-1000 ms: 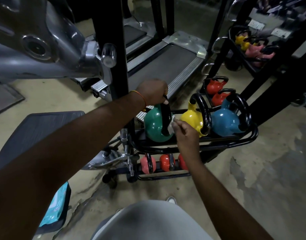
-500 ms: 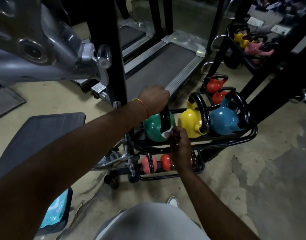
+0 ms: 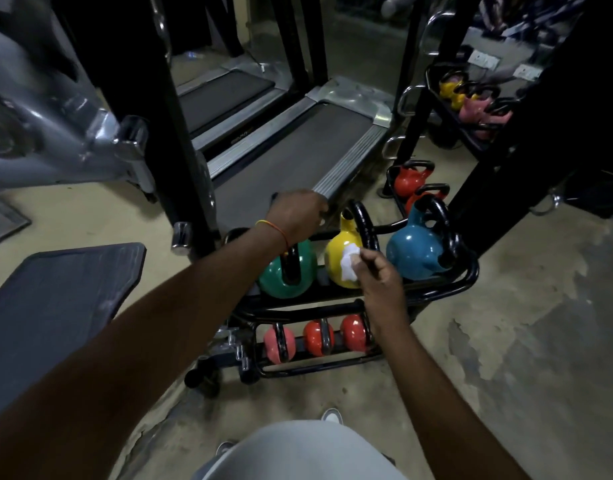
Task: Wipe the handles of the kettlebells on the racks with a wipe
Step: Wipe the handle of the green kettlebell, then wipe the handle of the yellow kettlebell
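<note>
A black two-tier rack holds a green kettlebell, a yellow kettlebell and a blue kettlebell, each with a black handle. My right hand pinches a white wipe against the lower part of the yellow kettlebell's handle. My left hand hovers curled over the top of the green kettlebell's handle; its grip is hidden. Three small red and pink kettlebells sit on the lower tier.
A second rack at the back right carries red kettlebells low down, with yellow and pink ones above. A treadmill lies behind the rack. A black post and a padded bench stand to the left.
My right hand has carried the wipe from the green kettlebell's handle over to the yellow kettlebell's handle. My left hand has shifted slightly past the top of the green handle.
</note>
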